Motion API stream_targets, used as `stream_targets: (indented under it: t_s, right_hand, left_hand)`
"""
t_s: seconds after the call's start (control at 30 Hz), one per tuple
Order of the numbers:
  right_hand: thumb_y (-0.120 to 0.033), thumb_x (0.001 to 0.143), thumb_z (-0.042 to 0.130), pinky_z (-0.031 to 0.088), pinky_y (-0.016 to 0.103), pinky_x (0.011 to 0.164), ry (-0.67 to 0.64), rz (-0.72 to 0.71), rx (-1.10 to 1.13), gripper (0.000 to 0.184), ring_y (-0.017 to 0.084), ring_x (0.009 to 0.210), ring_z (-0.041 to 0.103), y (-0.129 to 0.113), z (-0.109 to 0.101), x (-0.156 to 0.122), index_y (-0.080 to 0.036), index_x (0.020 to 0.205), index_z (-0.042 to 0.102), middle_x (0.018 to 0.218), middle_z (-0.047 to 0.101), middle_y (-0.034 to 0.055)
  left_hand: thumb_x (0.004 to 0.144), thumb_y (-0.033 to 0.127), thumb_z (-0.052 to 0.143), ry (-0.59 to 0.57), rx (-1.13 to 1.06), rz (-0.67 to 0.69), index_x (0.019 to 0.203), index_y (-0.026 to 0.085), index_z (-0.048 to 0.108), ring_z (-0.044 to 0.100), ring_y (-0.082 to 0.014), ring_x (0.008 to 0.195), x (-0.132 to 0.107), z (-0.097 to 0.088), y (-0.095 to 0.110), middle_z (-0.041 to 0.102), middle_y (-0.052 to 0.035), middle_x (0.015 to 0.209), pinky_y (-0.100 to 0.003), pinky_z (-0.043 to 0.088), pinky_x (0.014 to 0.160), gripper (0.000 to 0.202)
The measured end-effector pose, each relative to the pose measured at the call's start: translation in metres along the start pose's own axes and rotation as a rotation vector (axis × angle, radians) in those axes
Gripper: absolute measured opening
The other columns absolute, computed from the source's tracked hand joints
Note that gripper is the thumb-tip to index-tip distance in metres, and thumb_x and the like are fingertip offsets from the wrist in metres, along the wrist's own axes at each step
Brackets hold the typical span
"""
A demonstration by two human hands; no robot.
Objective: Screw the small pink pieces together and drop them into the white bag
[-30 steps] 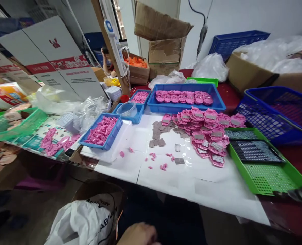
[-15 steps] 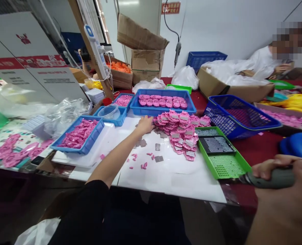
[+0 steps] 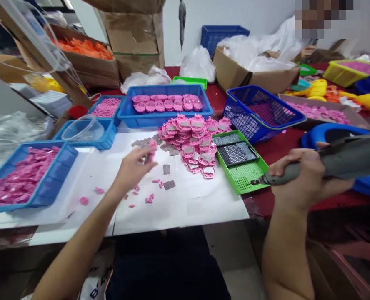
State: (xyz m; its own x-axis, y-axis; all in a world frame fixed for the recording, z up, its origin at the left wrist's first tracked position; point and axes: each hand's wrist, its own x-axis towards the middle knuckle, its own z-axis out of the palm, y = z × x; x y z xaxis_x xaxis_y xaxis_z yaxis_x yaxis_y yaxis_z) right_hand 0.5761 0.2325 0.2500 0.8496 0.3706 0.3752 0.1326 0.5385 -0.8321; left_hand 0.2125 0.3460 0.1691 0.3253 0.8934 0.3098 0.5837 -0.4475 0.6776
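Observation:
My left hand (image 3: pixel 134 167) hovers over the white sheet (image 3: pixel 185 204) and pinches a pink plastic piece (image 3: pixel 152 146) between its fingers. Just right of it lies a heap of pink pieces with grey plates (image 3: pixel 193 139), with small grey squares (image 3: pixel 166 168) scattered beside it. My right hand (image 3: pixel 303 177) is wrapped round a grey electric screwdriver (image 3: pixel 335 160), whose tip hangs over the near corner of a green perforated tray (image 3: pixel 243 177).
Blue trays of pink parts (image 3: pixel 166 104) (image 3: pixel 25 175) stand behind and to the left. A clear bowl (image 3: pixel 82 129) sits in a small blue tray. A blue basket (image 3: pixel 260 110) and cardboard boxes (image 3: pixel 253 71) are at the right back, where another person sits.
My left hand has drawn back from the heap with a pink piece in it. My right hand has brought the screwdriver up and left toward the green tray. The view swung right and down.

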Motion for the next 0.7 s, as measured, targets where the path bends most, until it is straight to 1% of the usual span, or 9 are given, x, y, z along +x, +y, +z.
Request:
stream_targets:
  t_s: [0.03, 0.07, 0.13, 0.2, 0.23, 0.33, 0.47, 0.57, 0.7]
  right_hand:
    - [-0.031, 0.065, 0.075, 0.034, 0.026, 0.031, -0.023, -0.036, -0.011, 0.032, 0.013, 0.035, 0.046, 0.006, 0.002, 0.0, -0.026, 0.093, 0.06, 0.06, 0.06, -0.0086]
    - [-0.032, 0.067, 0.075, 0.033, 0.026, 0.03, -0.048, -0.066, -0.022, 0.032, 0.013, 0.034, 0.046, 0.011, 0.004, 0.0, -0.025, 0.093, 0.06, 0.06, 0.061, -0.0081]
    - [-0.034, 0.069, 0.075, 0.032, 0.027, 0.029, -0.068, -0.095, -0.043, 0.033, 0.013, 0.033, 0.045, 0.021, 0.007, 0.0, -0.025, 0.095, 0.057, 0.06, 0.061, -0.0082]
    - [-0.037, 0.072, 0.076, 0.031, 0.026, 0.029, -0.073, -0.104, -0.059, 0.034, 0.012, 0.034, 0.045, 0.029, 0.008, 0.0, -0.025, 0.096, 0.055, 0.063, 0.062, -0.0085]
    - [-0.038, 0.073, 0.077, 0.031, 0.026, 0.03, -0.082, -0.109, -0.064, 0.035, 0.011, 0.034, 0.044, 0.032, 0.009, -0.001, -0.026, 0.097, 0.054, 0.064, 0.062, -0.0087]
    - [-0.04, 0.082, 0.078, 0.033, 0.027, 0.031, -0.13, -0.124, -0.098, 0.032, 0.011, 0.036, 0.045, 0.039, 0.008, -0.001, -0.028, 0.098, 0.054, 0.067, 0.061, -0.0077]
    - [-0.039, 0.088, 0.078, 0.035, 0.028, 0.033, -0.152, -0.162, -0.126, 0.03, 0.011, 0.038, 0.045, 0.044, 0.004, -0.002, -0.028, 0.095, 0.051, 0.07, 0.059, -0.0065]
    - [-0.037, 0.088, 0.077, 0.035, 0.028, 0.034, -0.14, -0.166, -0.124, 0.03, 0.011, 0.037, 0.045, 0.046, 0.003, -0.001, -0.029, 0.094, 0.049, 0.07, 0.058, -0.0068]
    - [-0.04, 0.089, 0.075, 0.035, 0.028, 0.034, -0.124, -0.171, -0.165, 0.027, 0.01, 0.039, 0.042, 0.047, 0.003, -0.002, -0.028, 0.094, 0.051, 0.07, 0.054, -0.0064]
  left_hand:
    - [0.1, 0.033, 0.08, -0.048, -0.038, 0.104, 0.133, 0.025, 0.082, 0.074, -0.0235, 0.099, -0.026, 0.008, 0.015, 0.078, -0.0058, 0.113, -0.039, 0.065, 0.093, 0.034]
    - [0.105, 0.029, 0.076, -0.106, -0.058, 0.195, 0.133, 0.026, 0.082, 0.074, -0.0237, 0.102, -0.051, 0.019, 0.031, 0.078, -0.0064, 0.114, -0.039, 0.065, 0.094, 0.029]
    - [0.109, 0.016, 0.065, -0.171, -0.073, 0.315, 0.134, 0.026, 0.08, 0.072, -0.0254, 0.11, -0.092, 0.044, 0.065, 0.077, -0.0092, 0.117, -0.04, 0.066, 0.096, 0.03]
    - [0.107, 0.005, 0.059, -0.196, -0.02, 0.367, 0.135, 0.022, 0.077, 0.071, -0.0284, 0.115, -0.118, 0.07, 0.092, 0.076, -0.0124, 0.12, -0.043, 0.068, 0.096, 0.037]
    - [0.106, 0.004, 0.059, -0.198, 0.004, 0.374, 0.133, 0.02, 0.076, 0.071, -0.0306, 0.118, -0.125, 0.081, 0.101, 0.075, -0.0139, 0.122, -0.046, 0.069, 0.097, 0.035]
    - [0.106, 0.013, 0.067, -0.167, 0.018, 0.362, 0.122, 0.02, 0.075, 0.07, -0.0361, 0.128, -0.128, 0.101, 0.113, 0.073, -0.0165, 0.13, -0.054, 0.07, 0.103, 0.019]
    - [0.109, 0.017, 0.068, -0.07, -0.018, 0.328, 0.114, 0.022, 0.072, 0.074, -0.0348, 0.125, -0.118, 0.116, 0.117, 0.075, -0.0144, 0.124, -0.054, 0.071, 0.104, 0.008]
    - [0.11, 0.015, 0.067, -0.015, -0.027, 0.314, 0.117, 0.02, 0.069, 0.076, -0.0326, 0.116, -0.111, 0.129, 0.124, 0.077, -0.0128, 0.116, -0.051, 0.071, 0.1, 0.009]
    - [0.112, 0.012, 0.063, -0.01, -0.035, 0.346, 0.133, 0.018, 0.068, 0.077, -0.03, 0.11, -0.106, 0.143, 0.132, 0.081, -0.0109, 0.115, -0.048, 0.071, 0.097, 0.022]
